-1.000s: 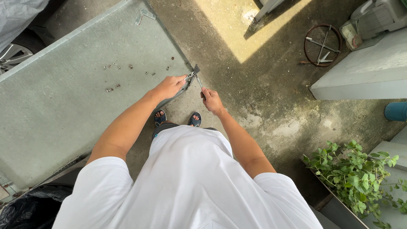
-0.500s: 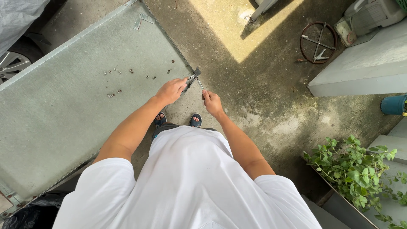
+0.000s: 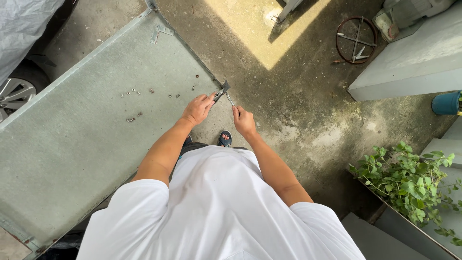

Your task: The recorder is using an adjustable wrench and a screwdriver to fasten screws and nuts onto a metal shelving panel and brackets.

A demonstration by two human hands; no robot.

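Observation:
My left hand (image 3: 196,110) grips a small metal tool (image 3: 220,91) at the right edge of a large framed frosted glass panel (image 3: 82,135). My right hand (image 3: 243,121) is closed on a thin metal rod-like tool (image 3: 230,99) whose tip meets the same spot on the panel's edge. The two hands are close together, just above my sandalled feet (image 3: 224,139). Several small screws and nuts (image 3: 144,94) lie loose on the panel to the left of my left hand.
The panel lies tilted over a concrete floor (image 3: 298,110). A rusty round wheel (image 3: 356,40) sits at the upper right beside a grey slab (image 3: 409,62). A green plant in a planter (image 3: 409,183) is at right. A car wheel (image 3: 14,94) shows at far left.
The view has shifted slightly; both hands stay together at the panel's edge, holding the same tools, with only small movements.

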